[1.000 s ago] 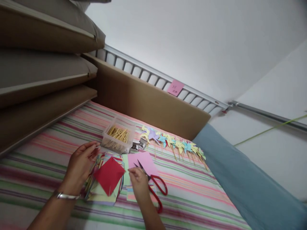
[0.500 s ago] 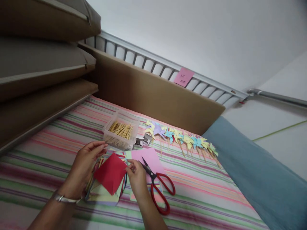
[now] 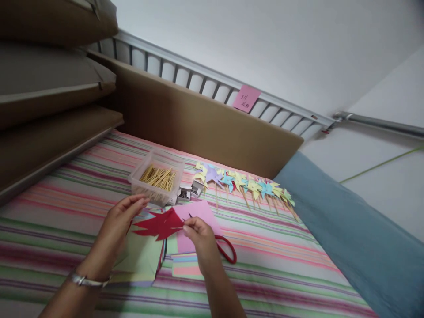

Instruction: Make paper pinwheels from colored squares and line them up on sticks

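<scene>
A cut red paper square point(image 3: 158, 224) is lifted above a stack of coloured paper point(image 3: 141, 260) on the striped cloth. My right hand point(image 3: 200, 240) pinches its right edge. My left hand point(image 3: 116, 225) has its fingers curled at the paper's left side, and they seem to hold that edge. Red-handled scissors point(image 3: 226, 249) lie just right of my right hand, partly hidden behind it, on a pink sheet point(image 3: 198, 216).
A clear tub of wooden sticks point(image 3: 156, 181) stands behind the papers, with small metal clips point(image 3: 187, 193) beside it. A row of finished paper pinwheels point(image 3: 243, 187) lies to the right. Brown cushions point(image 3: 49, 88) are stacked at left; a brown board point(image 3: 205, 128) leans against the rail.
My right hand moved from beside the scissors to the red paper's edge. The red paper has been lifted off the stack and now shows pointed flaps.
</scene>
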Available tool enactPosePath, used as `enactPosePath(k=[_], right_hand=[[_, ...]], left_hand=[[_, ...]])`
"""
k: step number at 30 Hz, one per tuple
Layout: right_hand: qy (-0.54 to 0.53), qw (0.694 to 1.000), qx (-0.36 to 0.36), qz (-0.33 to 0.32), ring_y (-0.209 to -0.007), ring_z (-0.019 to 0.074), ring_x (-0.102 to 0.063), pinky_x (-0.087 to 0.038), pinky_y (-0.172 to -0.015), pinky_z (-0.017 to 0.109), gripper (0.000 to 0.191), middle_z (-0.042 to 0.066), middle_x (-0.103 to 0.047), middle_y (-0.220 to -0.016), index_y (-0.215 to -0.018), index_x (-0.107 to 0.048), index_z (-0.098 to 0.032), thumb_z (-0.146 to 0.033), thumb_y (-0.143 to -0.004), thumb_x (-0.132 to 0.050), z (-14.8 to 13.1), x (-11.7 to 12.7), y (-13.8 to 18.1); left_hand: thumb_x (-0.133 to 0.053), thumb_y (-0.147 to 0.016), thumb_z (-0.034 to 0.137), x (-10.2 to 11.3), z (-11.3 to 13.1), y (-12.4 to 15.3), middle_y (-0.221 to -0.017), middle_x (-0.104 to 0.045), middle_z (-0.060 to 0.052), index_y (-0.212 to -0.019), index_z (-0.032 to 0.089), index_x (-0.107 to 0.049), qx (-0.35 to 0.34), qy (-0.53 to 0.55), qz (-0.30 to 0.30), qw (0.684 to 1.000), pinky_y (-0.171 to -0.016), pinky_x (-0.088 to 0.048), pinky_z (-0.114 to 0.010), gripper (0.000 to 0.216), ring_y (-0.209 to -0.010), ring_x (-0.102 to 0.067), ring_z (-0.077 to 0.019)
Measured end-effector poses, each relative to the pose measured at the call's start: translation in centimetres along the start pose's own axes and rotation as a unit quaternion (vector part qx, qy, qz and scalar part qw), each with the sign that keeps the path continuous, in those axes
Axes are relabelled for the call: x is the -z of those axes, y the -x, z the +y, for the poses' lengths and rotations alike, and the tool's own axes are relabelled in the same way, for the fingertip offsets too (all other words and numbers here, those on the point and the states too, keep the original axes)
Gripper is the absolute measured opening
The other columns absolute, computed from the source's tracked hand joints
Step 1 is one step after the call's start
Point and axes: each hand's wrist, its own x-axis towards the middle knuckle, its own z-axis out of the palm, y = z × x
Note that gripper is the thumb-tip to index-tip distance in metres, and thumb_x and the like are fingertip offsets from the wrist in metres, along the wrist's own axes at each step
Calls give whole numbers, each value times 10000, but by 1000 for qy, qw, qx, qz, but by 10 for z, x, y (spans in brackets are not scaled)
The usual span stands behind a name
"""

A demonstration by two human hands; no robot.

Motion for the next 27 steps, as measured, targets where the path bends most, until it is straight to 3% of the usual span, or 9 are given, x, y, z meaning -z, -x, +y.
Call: enactPosePath(k=[5, 7, 9, 12, 15, 18, 21, 24, 27], right_hand=[[-271, 958, -91, 15, -655, 130, -578, -425, -609, 235, 196, -13, -614, -674, -730, -593, -167, -232, -614, -737, -12, 1, 5], [-307, 944, -116, 34, -634, 128, -583, -424, -581, 228, 232, -14, -609, -658, -743, -586, -164, -225, -601, -759, -10, -2, 5], [-316, 940, -118, 46, -613, 120, -581, -428, -571, 226, 239, -10, -614, -656, -763, -584, -161, -222, -614, -759, -6, -6, 7], [-309, 944, -101, 52, -603, 113, -578, -438, -577, 228, 219, -10, -617, -668, -784, -584, -160, -228, -648, -742, -1, -13, 11], [-275, 956, -89, 48, -597, 110, -578, -441, -579, 232, 196, -27, -600, -679, -783, -582, -167, -240, -663, -719, 0, -20, 13], [-153, 985, -81, 16, -609, 133, -589, -438, -585, 246, 157, -23, -603, -670, -783, -587, -174, -256, -676, -669, -3, -14, 10], [107, 994, -30, -7, -696, 179, -605, -444, -652, 284, 134, 11, -640, -707, -812, -625, -180, -234, -690, -613, -7, 15, 3], [357, 934, -11, 26, -785, 224, -614, -445, -717, 327, 192, 55, -672, -802, -885, -649, -190, -218, -720, -554, -7, 55, 0], [478, 878, -13, 35, -930, 269, -598, -433, -816, 354, 326, 103, -677, -964, -990, -662, -186, -182, -675, -581, -2, 80, 6]], left_hand=[[-667, -699, 465, -7, -1, 7, -810, -731, -80, -889, 147, -707, 106, 86, -121, 983, -716, -504, -280, 373, -775, -655, -190], [-653, -701, 498, -12, -2, 13, -798, -731, -81, -844, 152, -721, 125, 113, -163, 972, -701, -511, -287, 380, -750, -658, -195], [-675, -686, 482, -17, -4, 19, -823, -737, -77, -811, 163, -729, 99, 113, -186, 971, -720, -510, -291, 347, -770, -663, -204], [-726, -659, 387, -23, -11, 23, -819, -746, -59, -839, 172, -731, 77, 72, -188, 976, -765, -498, -297, 281, -793, -670, -211], [-787, -585, 304, -24, -20, 20, -754, -749, -41, -828, 164, -727, 95, 10, -125, 987, -745, -500, -296, 287, -727, -677, -203], [-804, -552, 273, -21, -23, 15, -738, -750, -23, -836, 165, -718, 76, -13, -61, 995, -686, -505, -275, 316, -677, -675, -189], [-802, -541, 249, -19, -15, 14, -730, -748, -21, -827, 156, -708, 74, -2, -29, 997, -615, -500, -251, 315, -641, -671, -175], [-806, -516, 228, -18, -5, 16, -699, -742, -25, -817, 146, -705, 85, 17, -10, 996, -589, -504, -250, 328, -619, -671, -177], [-797, -526, 204, -16, 0, 15, -697, -742, -20, -832, 152, -701, 83, 48, -7, 995, -611, -521, -256, 324, -629, -680, -178]])
